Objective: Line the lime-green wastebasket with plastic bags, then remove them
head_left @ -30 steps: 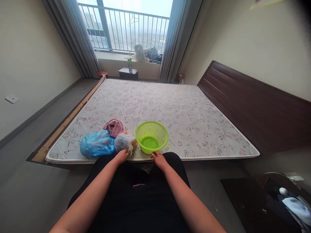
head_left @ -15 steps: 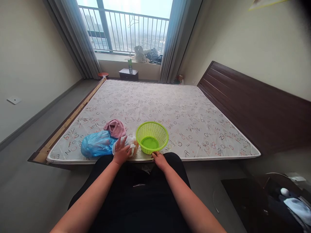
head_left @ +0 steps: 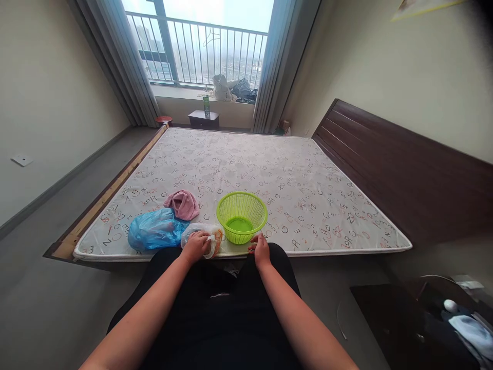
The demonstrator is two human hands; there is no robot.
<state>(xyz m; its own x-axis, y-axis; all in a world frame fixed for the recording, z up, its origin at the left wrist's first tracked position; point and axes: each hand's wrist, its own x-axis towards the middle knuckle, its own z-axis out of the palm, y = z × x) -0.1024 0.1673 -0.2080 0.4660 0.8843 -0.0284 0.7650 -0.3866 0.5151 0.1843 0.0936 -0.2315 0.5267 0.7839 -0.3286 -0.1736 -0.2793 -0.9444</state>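
White bag lies under left hand, grip unclear; right hand, grip apart, near basket.

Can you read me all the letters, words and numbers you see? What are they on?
"N", "O", "R", "E", "G": scattered single letters on the mattress; many others are too small or blurred.
White bag: no print I can read.
Green container on the nightstand: too small to read any text.
I can't make out whole words, brands or numbers.
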